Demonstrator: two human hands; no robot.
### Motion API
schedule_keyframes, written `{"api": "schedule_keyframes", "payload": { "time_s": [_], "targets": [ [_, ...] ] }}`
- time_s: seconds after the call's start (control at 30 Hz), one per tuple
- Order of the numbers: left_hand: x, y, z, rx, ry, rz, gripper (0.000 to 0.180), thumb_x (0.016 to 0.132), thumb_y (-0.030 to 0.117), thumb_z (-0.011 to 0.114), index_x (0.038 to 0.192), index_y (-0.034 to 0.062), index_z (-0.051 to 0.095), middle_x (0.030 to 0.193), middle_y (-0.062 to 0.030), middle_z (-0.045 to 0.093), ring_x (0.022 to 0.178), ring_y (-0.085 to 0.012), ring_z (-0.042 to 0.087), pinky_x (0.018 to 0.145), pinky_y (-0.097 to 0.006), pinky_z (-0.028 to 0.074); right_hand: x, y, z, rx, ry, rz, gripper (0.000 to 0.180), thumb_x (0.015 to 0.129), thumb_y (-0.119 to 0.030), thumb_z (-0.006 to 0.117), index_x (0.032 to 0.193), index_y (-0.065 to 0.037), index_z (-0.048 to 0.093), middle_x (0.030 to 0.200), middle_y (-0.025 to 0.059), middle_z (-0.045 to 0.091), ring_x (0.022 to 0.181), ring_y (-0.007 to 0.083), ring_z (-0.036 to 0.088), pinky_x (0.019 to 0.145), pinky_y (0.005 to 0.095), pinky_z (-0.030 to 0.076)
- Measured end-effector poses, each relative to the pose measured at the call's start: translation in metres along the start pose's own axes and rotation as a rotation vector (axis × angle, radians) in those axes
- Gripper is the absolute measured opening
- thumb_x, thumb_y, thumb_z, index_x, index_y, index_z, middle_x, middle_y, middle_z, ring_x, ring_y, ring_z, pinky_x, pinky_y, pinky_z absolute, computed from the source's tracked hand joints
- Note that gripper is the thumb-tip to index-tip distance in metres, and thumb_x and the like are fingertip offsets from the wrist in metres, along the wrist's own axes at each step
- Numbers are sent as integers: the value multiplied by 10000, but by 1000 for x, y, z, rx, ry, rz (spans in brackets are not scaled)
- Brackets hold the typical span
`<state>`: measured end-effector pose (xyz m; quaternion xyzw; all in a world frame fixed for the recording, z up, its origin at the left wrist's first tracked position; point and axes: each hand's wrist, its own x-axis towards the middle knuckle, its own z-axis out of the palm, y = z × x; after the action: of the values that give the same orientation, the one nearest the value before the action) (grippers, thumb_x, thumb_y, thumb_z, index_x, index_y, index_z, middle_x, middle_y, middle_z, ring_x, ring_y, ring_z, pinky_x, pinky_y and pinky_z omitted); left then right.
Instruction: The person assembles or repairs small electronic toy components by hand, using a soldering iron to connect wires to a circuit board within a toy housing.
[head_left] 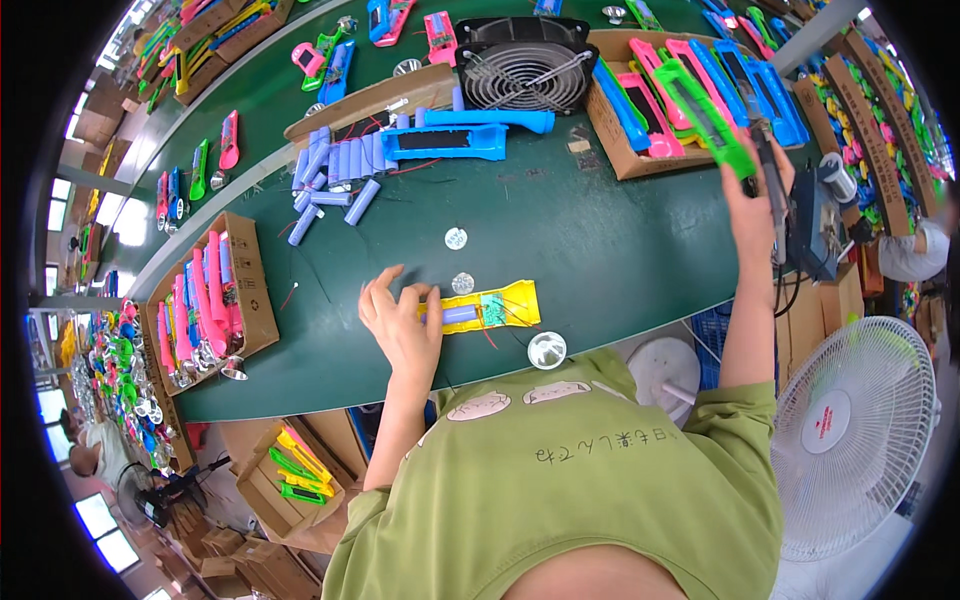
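On the green bench in front of me lies a yellow flashlight housing point(520, 303), with a purple battery cell point(460, 314), a small green circuit board point(493, 309) and thin red wires inside. My left hand point(403, 318) grips its left end, some fingers bent and raised. Just above it sits a small clear lens point(462, 283); a silver reflector point(547, 350) rests at the bench edge. Out to the right, my right hand point(752, 205) is closed round a dark soldering iron point(773, 190) with a cord. A green housing point(705, 115) slants over the box rim, touching or nearly touching that hand.
A carton point(640, 168) of coloured housings stands at the back right, beside a black fan point(525, 75). Purple cells point(355, 160) and blue housings point(445, 143) lie back left. A filled carton point(258, 290) sits left. A soldering station point(815, 225) and white fan point(850, 430) are right.
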<state>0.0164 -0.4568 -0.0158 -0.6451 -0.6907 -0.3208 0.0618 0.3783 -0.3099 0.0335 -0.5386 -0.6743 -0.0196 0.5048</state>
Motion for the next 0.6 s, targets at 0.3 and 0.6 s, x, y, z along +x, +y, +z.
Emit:
{"api": "schedule_keyframes", "payload": {
  "time_s": [0.3, 0.6],
  "targets": [
    [16, 50, 1, -273, -476, 579, 139, 633, 92, 687, 760, 89, 630, 923, -59, 530, 863, -247, 484, 743, -375, 380, -104, -67, 38, 309, -447, -201, 580, 601, 5, 706, 1123, -85, 468, 1040, 138, 563, 919, 299, 565, 765, 340, 475],
    [1, 49, 1, -844, -482, 63, 112, 687, -8, 646, 786, 42, 628, 974, -78, 547, 832, -225, 535, 727, -318, 415, -119, -82, 48, 594, -650, -89, 602, 662, -13, 683, 1187, -93, 399, 1089, 144, 539, 932, 314, 566, 822, 364, 461]
  ]
}}
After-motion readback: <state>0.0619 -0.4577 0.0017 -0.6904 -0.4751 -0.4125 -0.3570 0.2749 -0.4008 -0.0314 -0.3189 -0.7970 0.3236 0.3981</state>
